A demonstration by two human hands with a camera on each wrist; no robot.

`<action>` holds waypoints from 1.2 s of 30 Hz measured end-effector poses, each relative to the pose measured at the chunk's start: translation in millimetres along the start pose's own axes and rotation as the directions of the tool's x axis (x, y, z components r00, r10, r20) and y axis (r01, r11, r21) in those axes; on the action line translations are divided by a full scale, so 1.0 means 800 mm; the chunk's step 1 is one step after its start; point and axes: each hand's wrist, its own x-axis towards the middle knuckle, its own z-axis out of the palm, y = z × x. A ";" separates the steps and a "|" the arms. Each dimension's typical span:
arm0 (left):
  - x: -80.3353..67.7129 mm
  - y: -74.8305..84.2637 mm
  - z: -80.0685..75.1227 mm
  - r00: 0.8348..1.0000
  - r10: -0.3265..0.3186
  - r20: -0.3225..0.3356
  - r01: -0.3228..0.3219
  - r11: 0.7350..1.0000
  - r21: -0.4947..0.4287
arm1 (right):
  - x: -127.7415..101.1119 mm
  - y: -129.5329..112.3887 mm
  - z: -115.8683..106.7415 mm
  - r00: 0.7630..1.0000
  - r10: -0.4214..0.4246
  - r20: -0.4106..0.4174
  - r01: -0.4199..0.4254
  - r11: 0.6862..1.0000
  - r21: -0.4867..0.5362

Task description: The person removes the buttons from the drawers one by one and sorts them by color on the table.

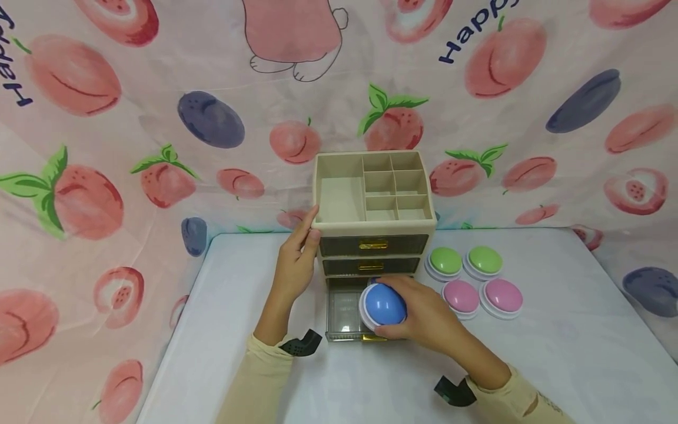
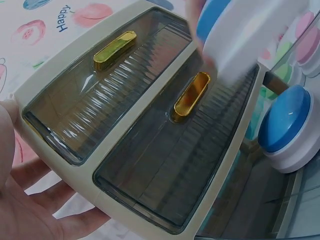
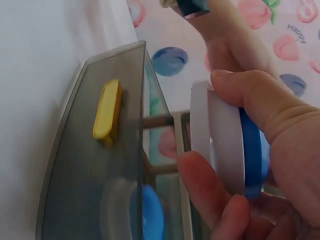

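My right hand (image 1: pixel 431 312) grips a round blue push button (image 1: pixel 385 304) with a white base, thumb and fingers around its rim. It is over the pulled-out bottom drawer (image 1: pixel 343 306) of a cream desktop organizer (image 1: pixel 373 226). A second blue push button (image 2: pixel 285 120) sits inside that drawer, mostly hidden behind the held one in the head view. At the organizer's left side rests my left hand (image 1: pixel 298 265), fingers straight along the side wall and thumb at the front corner.
Two green push buttons (image 1: pixel 445 261) and two pink push buttons (image 1: pixel 503 295) stand on the white table (image 1: pixel 577 353) right of the organizer. Two upper drawers with gold handles (image 1: pixel 373 244) are closed. A fruit-print cloth (image 1: pixel 222 194) hangs behind.
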 end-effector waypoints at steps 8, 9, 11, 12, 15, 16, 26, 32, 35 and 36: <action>-0.001 -0.005 0.000 1.000 -0.008 0.006 0.008 1.000 0.010 | -0.047 0.052 -0.029 0.998 0.034 -0.043 -0.036 0.998 -0.053; 0.000 -0.011 0.001 1.000 -0.011 0.004 0.011 1.000 0.016 | -0.053 0.060 -0.031 0.998 0.043 -0.044 -0.046 0.997 -0.063; 0.002 -0.023 0.003 1.000 -0.022 -0.005 0.022 0.999 0.030 | -0.064 0.073 -0.035 0.997 0.072 -0.040 -0.075 0.994 -0.076; 0.003 -0.030 0.004 1.000 -0.028 -0.009 0.028 0.999 0.035 | -0.070 0.080 -0.037 0.996 0.087 -0.037 -0.089 0.993 -0.081; 0.004 -0.044 0.005 0.999 -0.031 -0.019 0.032 0.999 0.042 | -0.085 0.097 -0.039 0.991 0.133 -0.022 -0.134 0.985 -0.110; 0.003 -0.045 0.004 0.999 -0.027 -0.020 0.028 0.999 0.040 | -0.091 0.101 -0.040 0.988 0.152 -0.014 -0.153 0.981 -0.118; 0.002 -0.045 0.002 1.000 0.018 -0.013 -0.017 0.999 0.038 | -0.129 0.142 -0.039 0.974 0.225 0.025 -0.219 0.963 -0.156; 0.004 -0.042 0.002 0.999 0.030 -0.014 -0.029 0.999 0.038 | -0.135 0.158 -0.034 0.964 0.261 0.046 -0.253 0.958 -0.132; 0.005 -0.043 0.004 0.999 0.033 -0.017 -0.033 0.999 0.028 | -0.136 0.162 -0.029 0.964 0.259 0.052 -0.252 0.961 -0.113; 0.005 -0.044 0.004 0.999 0.034 -0.018 -0.034 0.999 0.022 | -0.137 0.164 -0.027 0.965 0.257 0.052 -0.250 0.962 -0.108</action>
